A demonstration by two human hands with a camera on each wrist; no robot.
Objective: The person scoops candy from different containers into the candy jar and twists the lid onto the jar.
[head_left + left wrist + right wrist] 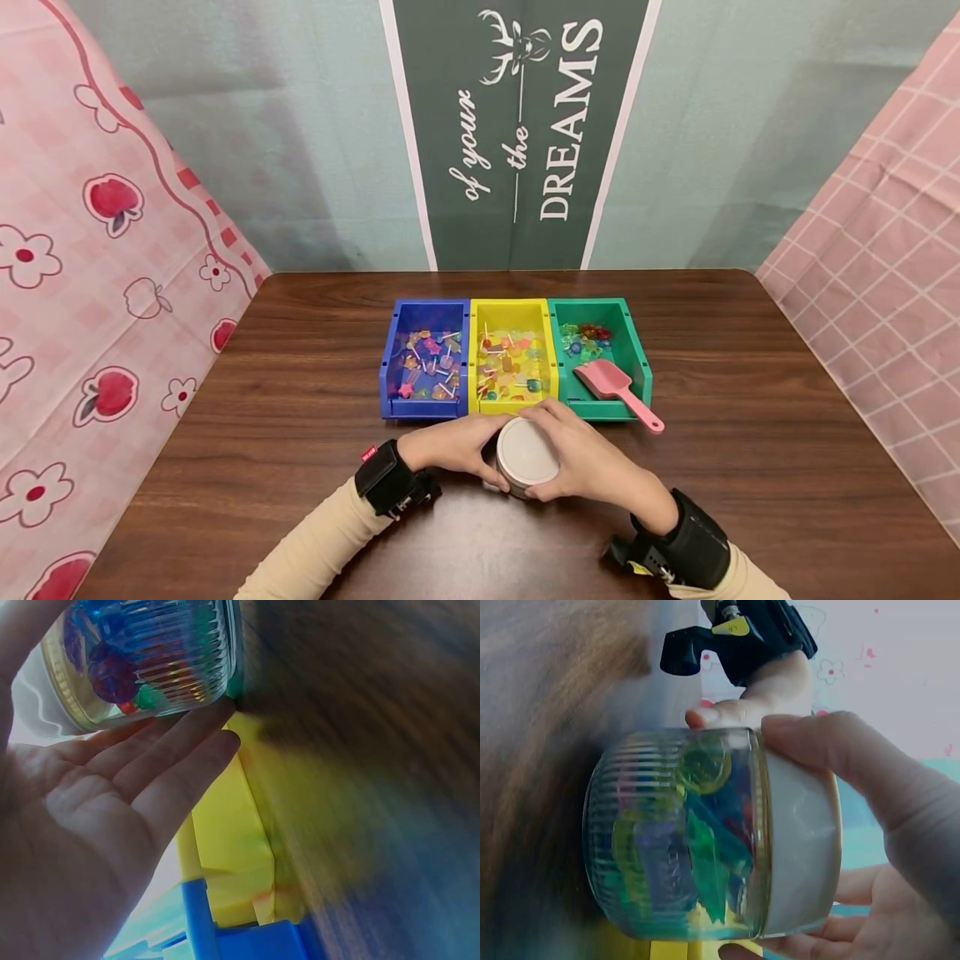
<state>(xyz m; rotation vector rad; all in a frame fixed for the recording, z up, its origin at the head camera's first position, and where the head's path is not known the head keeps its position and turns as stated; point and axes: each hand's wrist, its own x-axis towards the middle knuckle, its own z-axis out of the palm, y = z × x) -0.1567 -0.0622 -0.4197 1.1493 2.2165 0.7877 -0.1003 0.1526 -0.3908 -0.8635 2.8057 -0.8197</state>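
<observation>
A ribbed glass jar (667, 840) with a white lid (527, 452) stands upright on the table in front of the bins. Colourful translucent pieces (112, 675) show through its glass. From the left side, my left hand (459, 444) holds the jar, its thumb on the near side and fingers along the far side. My right hand (592, 457) grips the lid from the right, with the thumb (802, 739) at the lid's lower edge and fingers round the opposite side.
Behind the jar, a blue bin (386, 392), a yellow bin (475, 367) and a green bin (637, 358) stand side by side with small colourful pieces inside. A pink scoop (615, 383) lies in the green bin, its handle over the front edge. Patterned cloths surround the wooden table (315, 375).
</observation>
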